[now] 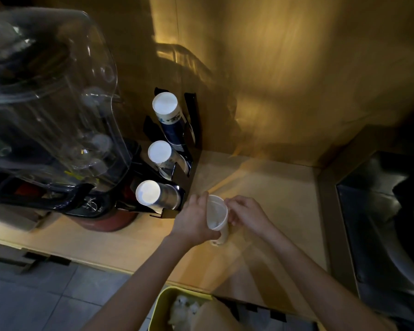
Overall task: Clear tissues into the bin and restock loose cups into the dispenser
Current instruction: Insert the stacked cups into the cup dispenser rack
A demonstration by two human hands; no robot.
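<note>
The yellow bin (161, 304) below the counter edge contains white tissues (184, 309). The dispenser (191, 139) holds three cup stacks, bases toward the camera. Left hand (193, 220) is clamped around a white cup (216, 215) above the counter (261, 187), mouth upward, axis tilted; right hand (247, 215) fingers pinch its rim

Two forearms enter from the lower edge, bare to the frame edge. The left hand (193, 219) and right hand (248, 216) are ungloved, without visible rings or wristwear.
</note>
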